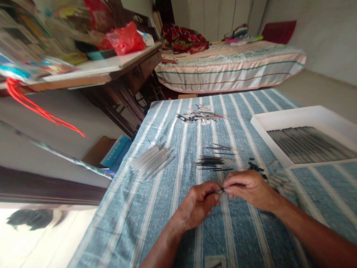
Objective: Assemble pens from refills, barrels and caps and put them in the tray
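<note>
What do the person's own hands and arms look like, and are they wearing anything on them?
The left hand and right hand are ungloved, and both visible forearms are bare, with no sleeve in the picture. No watch, bracelet or ring shows, though some fingers are partly hidden. Fine skin markings are too blurred to tell.

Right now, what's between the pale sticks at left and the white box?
The head view shows black sticks, then small black pieces, then pale bits nearest the white box.

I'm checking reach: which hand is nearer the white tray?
Right. The right hand is below and left of the white tray in the picture; the left hand is farther left.
</note>
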`<state>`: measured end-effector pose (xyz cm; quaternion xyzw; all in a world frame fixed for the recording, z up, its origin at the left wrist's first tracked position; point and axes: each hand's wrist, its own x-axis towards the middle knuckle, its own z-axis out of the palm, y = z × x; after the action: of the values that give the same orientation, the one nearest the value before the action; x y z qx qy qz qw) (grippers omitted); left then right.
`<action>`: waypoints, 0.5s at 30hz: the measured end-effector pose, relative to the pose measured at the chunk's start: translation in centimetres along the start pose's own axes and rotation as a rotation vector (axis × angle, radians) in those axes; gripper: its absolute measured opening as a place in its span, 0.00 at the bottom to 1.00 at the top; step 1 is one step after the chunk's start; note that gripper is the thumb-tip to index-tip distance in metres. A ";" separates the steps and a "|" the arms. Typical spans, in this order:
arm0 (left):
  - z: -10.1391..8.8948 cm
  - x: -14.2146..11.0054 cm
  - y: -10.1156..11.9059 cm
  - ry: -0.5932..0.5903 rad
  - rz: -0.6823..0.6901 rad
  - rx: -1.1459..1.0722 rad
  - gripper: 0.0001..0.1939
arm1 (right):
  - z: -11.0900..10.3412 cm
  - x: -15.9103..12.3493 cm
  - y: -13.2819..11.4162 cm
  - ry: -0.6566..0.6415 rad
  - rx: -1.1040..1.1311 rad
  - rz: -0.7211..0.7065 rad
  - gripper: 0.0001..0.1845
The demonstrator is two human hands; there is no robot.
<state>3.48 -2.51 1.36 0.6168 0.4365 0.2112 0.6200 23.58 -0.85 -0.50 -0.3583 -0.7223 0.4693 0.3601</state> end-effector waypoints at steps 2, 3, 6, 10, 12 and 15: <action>0.0 0.0 -0.1 -0.008 -0.008 0.025 0.08 | 0.0 0.0 -0.1 -0.005 -0.024 -0.003 0.06; 0.0 0.0 -0.1 -0.007 -0.011 0.035 0.08 | 0.0 0.0 -0.1 -0.009 -0.033 -0.004 0.06; 0.1 0.0 0.0 0.003 -0.016 0.053 0.08 | 0.0 0.0 -0.3 -0.026 -0.046 -0.010 0.07; 0.1 0.0 -0.1 -0.004 -0.022 0.096 0.09 | 0.3 0.0 -0.3 -0.050 -0.041 0.022 0.08; 0.0 0.1 -0.2 -0.006 -0.014 0.128 0.08 | 0.5 0.0 -0.2 -0.059 -0.029 0.062 0.07; -0.1 0.1 -0.4 0.009 0.015 0.155 0.07 | 0.5 0.0 -0.1 -0.076 -0.020 0.115 0.07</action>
<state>3.41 -2.43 1.00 0.6654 0.4497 0.1841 0.5667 23.14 -1.08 -0.60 -0.3845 -0.7184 0.4953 0.3012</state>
